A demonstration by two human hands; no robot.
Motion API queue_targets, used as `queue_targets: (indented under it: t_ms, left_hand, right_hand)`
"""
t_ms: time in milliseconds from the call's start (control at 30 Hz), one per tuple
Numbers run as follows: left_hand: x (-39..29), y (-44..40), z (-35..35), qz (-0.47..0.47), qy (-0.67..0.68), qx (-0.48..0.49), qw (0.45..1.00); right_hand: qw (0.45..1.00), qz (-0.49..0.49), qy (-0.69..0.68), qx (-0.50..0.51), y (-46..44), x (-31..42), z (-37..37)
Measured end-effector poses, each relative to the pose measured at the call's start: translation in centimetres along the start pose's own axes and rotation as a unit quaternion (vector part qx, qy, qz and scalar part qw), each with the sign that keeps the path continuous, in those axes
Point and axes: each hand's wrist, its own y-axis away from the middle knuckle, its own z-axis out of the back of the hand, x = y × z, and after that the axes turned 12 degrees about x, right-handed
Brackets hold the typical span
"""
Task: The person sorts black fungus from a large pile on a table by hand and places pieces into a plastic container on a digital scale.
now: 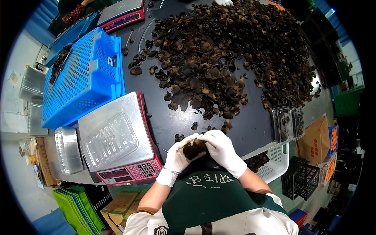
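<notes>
Both of my hands wear white gloves and meet at the table's near edge, in front of my green apron. Between them is a dark brown wood ear mushroom (194, 149). My left hand (178, 156) curls round its left side, and my right hand (220, 147) pinches its upper right edge. A few loose mushroom pieces (179, 137) lie just beyond my fingers. Farther off, a large heap of wood ear mushrooms (203, 74) spreads over the dark table (250, 129).
To the left, a clear plastic tray (111, 141) rests on a red scale (127, 172), beside stacked clear trays (67, 150). Behind stands a blue crate (84, 74). Clear boxes (284, 124) sit at the right edge, above a white basket (276, 164). Another person's gloved hand (224, 2) shows at the far side.
</notes>
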Motion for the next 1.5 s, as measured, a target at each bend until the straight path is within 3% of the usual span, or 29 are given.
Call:
queue_targets:
  t_ms: [100, 133, 200, 267, 333, 400, 467, 533, 567, 600, 633, 667, 700, 733, 800, 867, 900, 933, 1033, 1100, 1133, 1200, 1233, 1267, 1333, 1400, 1500]
  left_hand:
    - [0.8, 0.3, 0.1, 0.047, 0.049, -0.039, 0.997]
    - [1.3, 0.6, 0.1, 0.060, 0.060, -0.071, 0.994]
    - [2.0, 0.9, 1.2, 0.061, 0.063, 0.001, 0.996]
    - [2.2, 1.6, 1.4, 0.081, 0.019, -0.005, 0.996]
    - [2.5, 2.0, 2.5, 0.094, 0.039, 0.012, 0.995]
    - [1.8, 2.5, 1.6, 0.105, 0.033, 0.037, 0.993]
    - [0.5, 4.0, 0.3, 0.083, 0.006, 0.035, 0.996]
    - [-3.0, 6.4, -4.0, -0.019, -0.170, 0.023, 0.985]
    - [-4.3, 7.6, -6.0, -0.124, -0.220, -0.020, 0.967]
    - [-5.8, 8.6, -6.5, -0.224, -0.344, -0.052, 0.910]
    - [-7.4, 9.5, -5.7, -0.348, -0.455, -0.109, 0.812]
    - [-8.8, 10.6, -6.2, -0.368, -0.496, -0.249, 0.746]
    - [-11.2, 11.7, -2.2, -0.400, -0.647, -0.346, 0.549]
    - [-12.8, 11.6, -2.5, -0.425, -0.674, -0.353, 0.491]
    - [-15.2, 12.5, -0.1, -0.366, -0.712, -0.384, 0.460]
    - [-15.9, 12.4, 0.7, -0.287, -0.808, -0.395, 0.331]
    - [-16.3, 12.4, 2.8, -0.280, -0.807, -0.385, 0.350]
    - [-16.1, 12.3, 2.3, -0.247, -0.830, -0.388, 0.315]
    - [-15.7, 11.9, 1.0, -0.247, -0.806, -0.407, 0.352]
    - [-14.8, 11.4, -0.5, -0.299, -0.787, -0.451, 0.297]
    - [-14.4, 11.4, -1.2, -0.298, -0.786, -0.453, 0.298]
    - [-13.7, 11.0, -2.2, -0.325, -0.777, -0.458, 0.282]
    - [-13.1, 10.6, -2.7, -0.369, -0.770, -0.428, 0.297]
    - [-12.4, 10.3, -2.9, -0.389, -0.736, -0.394, 0.389]
    - [-10.3, 8.8, -4.1, -0.378, -0.785, -0.276, 0.407]
    - [-7.2, 6.8, -4.9, -0.290, -0.837, -0.166, 0.433]
    - [-3.4, 3.3, -5.1, -0.173, -0.875, -0.078, 0.446]
  right_hand:
    - [0.994, -0.060, -0.023, 0.083, 0.2, 1.5, -0.2]
    - [0.995, -0.030, -0.038, 0.088, 0.3, 1.8, -0.3]
    - [0.981, -0.081, -0.091, 0.152, 1.1, 2.0, -0.4]
    - [0.973, -0.068, -0.127, 0.179, 1.3, 2.4, 1.2]
    - [0.928, -0.133, -0.257, 0.234, 1.3, 2.8, 2.8]
    - [0.962, -0.065, -0.201, 0.173, 1.3, 2.1, 3.7]
    - [0.959, -0.130, -0.214, 0.134, 1.2, 1.2, 5.0]
    - [0.979, -0.157, -0.115, 0.052, 1.3, -0.4, 5.5]
    - [0.987, -0.145, -0.070, 0.025, 1.6, -1.5, 5.4]
    - [0.991, -0.132, -0.026, -0.003, 1.8, -2.5, 5.2]
    - [0.989, -0.136, -0.046, -0.019, 1.9, -2.9, 5.1]
    - [0.990, -0.133, -0.047, -0.020, 1.8, -3.3, 4.9]
    - [0.992, -0.123, -0.020, -0.008, 1.7, -3.7, 4.8]
    - [0.994, -0.114, 0.007, 0.003, 1.6, -4.1, 4.6]
    - [0.993, -0.114, 0.033, 0.027, 0.8, -4.5, 3.7]
    - [0.993, -0.101, 0.045, 0.035, 0.4, -5.7, 2.0]
    - [0.989, -0.103, 0.091, 0.052, 0.0, -6.4, 1.0]
    - [0.982, -0.118, 0.129, 0.073, -0.3, -6.6, 0.3]
    - [0.974, -0.130, 0.158, 0.094, -0.8, -7.3, -0.5]
    - [0.985, -0.131, 0.098, 0.059, -0.7, -7.3, 0.2]
    - [0.983, -0.163, 0.079, 0.043, -0.6, -7.0, 0.8]
    - [0.989, -0.139, 0.059, 0.005, -0.1, -7.3, 2.2]
    - [0.987, -0.152, 0.054, 0.014, 0.0, -7.0, 2.9]
    - [0.987, -0.153, 0.055, 0.016, 0.0, -7.0, 2.9]
    - [0.989, -0.107, 0.093, 0.032, -0.1, -6.9, 2.8]
    - [0.985, -0.082, 0.141, 0.062, -0.5, -6.9, 1.5]
    - [0.972, -0.090, 0.194, 0.100, -1.4, -6.9, -0.7]
